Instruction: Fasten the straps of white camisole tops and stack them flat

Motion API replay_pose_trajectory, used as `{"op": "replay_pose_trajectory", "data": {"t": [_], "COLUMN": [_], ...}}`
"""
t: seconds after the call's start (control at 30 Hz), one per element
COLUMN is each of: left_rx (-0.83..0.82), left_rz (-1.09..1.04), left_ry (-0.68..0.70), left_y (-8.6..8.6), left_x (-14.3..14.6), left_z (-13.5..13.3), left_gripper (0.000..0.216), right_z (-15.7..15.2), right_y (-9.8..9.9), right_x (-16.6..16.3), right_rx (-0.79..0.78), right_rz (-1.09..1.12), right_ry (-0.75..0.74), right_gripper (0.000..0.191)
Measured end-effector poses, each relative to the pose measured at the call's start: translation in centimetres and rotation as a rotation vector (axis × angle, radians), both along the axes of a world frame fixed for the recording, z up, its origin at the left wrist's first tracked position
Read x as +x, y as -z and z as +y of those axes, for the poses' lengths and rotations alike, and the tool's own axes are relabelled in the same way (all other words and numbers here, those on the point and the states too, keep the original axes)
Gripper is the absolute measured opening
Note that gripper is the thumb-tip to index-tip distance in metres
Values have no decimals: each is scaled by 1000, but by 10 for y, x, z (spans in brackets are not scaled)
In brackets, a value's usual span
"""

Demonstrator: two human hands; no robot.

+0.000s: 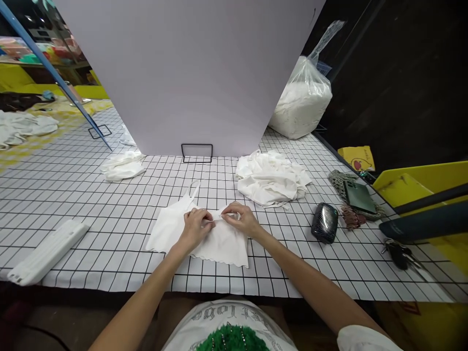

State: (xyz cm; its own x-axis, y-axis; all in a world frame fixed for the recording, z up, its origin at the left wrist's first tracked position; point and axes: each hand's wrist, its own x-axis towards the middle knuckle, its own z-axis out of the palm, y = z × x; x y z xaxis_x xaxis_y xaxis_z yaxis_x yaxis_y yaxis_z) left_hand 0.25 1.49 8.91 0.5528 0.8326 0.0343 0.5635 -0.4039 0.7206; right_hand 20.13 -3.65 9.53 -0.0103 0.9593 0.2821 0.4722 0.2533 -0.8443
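White strappy top (224,243) is lying beneath our left hand (196,226) and right hand (242,220), both pinching its edge, seemingly partway handled, and we are leaving unclear which is finished, the cloth heap (272,178) beyond the right or small pile (123,165) beyond the left

The left hand (196,228) is covering part of the white garment (224,244). The grey panel (190,78), running past the top edge, is hiding part of the plastic bag (305,105). The left edge is cropping a white cloth pile (24,126).
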Motion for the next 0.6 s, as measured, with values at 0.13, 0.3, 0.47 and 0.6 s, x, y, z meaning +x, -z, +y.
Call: {"op": "replay_pose_trajectory", "data": {"t": [0.13, 0.3, 0.47, 0.6], "left_rx": [-9, 28, 65, 75], "left_rz": [-61, -100, -116, -125], "left_ry": [-8, -12, -13, -7], "left_y": [4, 10, 12, 12], "left_x": [0, 0, -1, -1], "left_z": [-4, -4, -4, -4], "left_gripper": [6, 11, 11, 11], "right_z": [3, 4, 5, 5], "right_y": [3, 7, 11, 11], "right_x": [-4, -8, -8, -10], "right_rx": [70, 58, 67, 88], "right_rz": [-8, -68, -74, -49], "right_ry": [-44, -103, -104, -91], "right_gripper": [12, 11, 10, 10]}}
